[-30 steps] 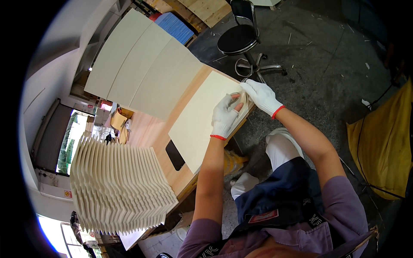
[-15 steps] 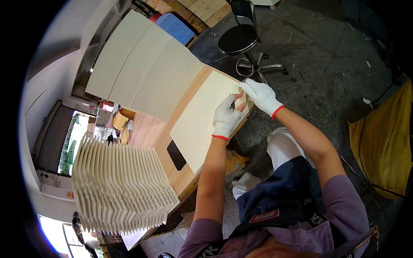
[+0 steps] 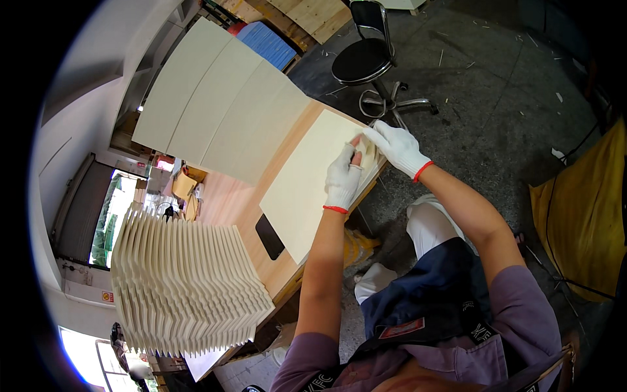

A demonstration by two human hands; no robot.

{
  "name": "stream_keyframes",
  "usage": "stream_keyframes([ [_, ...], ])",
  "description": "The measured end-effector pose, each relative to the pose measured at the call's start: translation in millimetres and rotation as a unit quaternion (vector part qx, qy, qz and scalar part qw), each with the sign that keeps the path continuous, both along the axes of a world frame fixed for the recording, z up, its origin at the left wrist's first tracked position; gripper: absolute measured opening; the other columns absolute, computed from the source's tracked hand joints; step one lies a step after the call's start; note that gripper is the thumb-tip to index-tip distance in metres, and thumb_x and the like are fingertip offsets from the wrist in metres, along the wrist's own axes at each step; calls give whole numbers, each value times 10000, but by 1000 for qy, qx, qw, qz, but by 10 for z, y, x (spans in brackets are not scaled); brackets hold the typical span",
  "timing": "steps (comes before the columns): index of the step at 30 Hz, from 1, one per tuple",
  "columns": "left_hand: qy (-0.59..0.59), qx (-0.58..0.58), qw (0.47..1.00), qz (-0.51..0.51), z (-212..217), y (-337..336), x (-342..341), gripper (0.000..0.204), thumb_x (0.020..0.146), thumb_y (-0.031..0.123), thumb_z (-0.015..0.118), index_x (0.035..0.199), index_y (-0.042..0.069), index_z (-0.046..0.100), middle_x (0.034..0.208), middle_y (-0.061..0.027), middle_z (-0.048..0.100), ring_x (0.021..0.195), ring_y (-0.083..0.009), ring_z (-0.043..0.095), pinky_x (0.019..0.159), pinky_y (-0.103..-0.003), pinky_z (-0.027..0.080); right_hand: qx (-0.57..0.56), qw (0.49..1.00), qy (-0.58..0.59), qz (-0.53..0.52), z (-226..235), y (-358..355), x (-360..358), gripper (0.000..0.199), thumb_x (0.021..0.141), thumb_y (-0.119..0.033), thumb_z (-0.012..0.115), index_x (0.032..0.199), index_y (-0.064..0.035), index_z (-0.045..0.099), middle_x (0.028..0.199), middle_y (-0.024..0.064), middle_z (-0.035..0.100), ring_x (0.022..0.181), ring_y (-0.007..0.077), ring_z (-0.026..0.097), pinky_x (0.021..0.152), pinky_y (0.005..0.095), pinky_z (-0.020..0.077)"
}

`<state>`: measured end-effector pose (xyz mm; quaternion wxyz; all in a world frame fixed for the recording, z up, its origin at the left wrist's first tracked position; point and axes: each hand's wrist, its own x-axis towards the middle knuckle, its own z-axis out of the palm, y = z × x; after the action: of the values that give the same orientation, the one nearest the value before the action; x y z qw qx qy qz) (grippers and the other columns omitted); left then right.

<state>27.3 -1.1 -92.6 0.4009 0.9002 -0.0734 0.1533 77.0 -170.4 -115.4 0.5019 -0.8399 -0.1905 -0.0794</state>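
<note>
A large cream sheet [image 3: 312, 173] lies on the wood-topped table. At its far right end a small cream strip [image 3: 371, 155], seemingly curled, rises under my hands; its shape is partly blurred and covered. My right hand [image 3: 396, 147], in a white knitted glove with red cuff, grips that strip's far end with fingers together. Over the sheet just left of it is my left hand [image 3: 343, 175], gloved alike with bare fingertips showing. Its thumb and forefinger are stretched out and apart, close to the strip, with nothing visible between them.
A black phone-like slab [image 3: 268, 236] lies beside the sheet. Many wavy cream pieces stand in a tall stack [image 3: 189, 281] at the left. Wide cream panels [image 3: 222, 91] cover the table's far side. A black swivel chair [image 3: 363, 64] stands beyond; yellow cloth [image 3: 578, 222] hangs right.
My left thumb and forefinger have drawn away from the strip, slightly up and left. The strip has lowered or shifted under my right hand, which stays almost in place.
</note>
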Motion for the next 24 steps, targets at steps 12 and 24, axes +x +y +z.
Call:
stream_keyframes([
  [12, 95, 50, 994, 10, 21, 3, -2, 307, 866, 137, 717, 1162, 73, 664, 927, -62, 642, 851, -143, 568, 810, -277, 472, 26, 999, -27, -10, -76, 23, 25, 344, 1010, -421, 397, 983, -105, 529, 806, 184, 609, 804, 388, 616, 683, 491, 448],
  [24, -12, 55, 998, -1, -35, 54, 10, 262, 956, 202, 558, 1195, 205, 666, 1004, -132, 700, 921, -295, 681, 801, -347, 515, 19, 1000, 8, 8, 7, 13, -9, 339, 1015, -413, 400, 1012, -98, 527, 819, 173, 608, 807, 377, 620, 688, 489, 450],
])
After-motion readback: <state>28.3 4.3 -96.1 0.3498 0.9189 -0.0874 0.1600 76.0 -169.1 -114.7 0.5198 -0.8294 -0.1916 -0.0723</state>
